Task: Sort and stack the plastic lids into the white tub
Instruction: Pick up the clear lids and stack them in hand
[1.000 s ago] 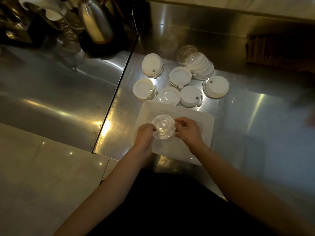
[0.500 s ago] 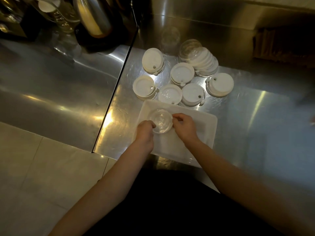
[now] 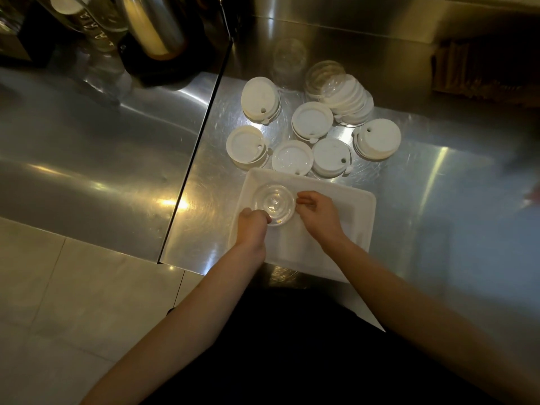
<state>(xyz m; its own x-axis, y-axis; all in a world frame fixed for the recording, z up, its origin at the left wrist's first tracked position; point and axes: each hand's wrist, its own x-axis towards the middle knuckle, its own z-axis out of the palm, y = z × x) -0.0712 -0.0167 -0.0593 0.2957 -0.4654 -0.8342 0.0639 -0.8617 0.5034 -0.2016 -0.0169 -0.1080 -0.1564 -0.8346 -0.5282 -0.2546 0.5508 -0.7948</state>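
Holding a clear lid (image 3: 274, 204) between them, both hands sit over the white tub (image 3: 362, 220). The left hand (image 3: 252, 226) is curled, with its fingers touching the lid's near edge. The right hand (image 3: 317, 213) pinches the lid's right edge with its fingertips. The clear lid is in the far left corner of the tub, low inside it, but I cannot tell if it rests on the bottom. The tub stands on a shiny metal worktop (image 3: 438, 176), close to the near edge. Just behind the tub lie many white lids (image 3: 331, 154), some flat by themselves and some in small piles. Farther back, a long pile of lids (image 3: 344, 96) leans over, with a see-through one at its far end. A shiny metal jug (image 3: 152, 24) stands at the far left.
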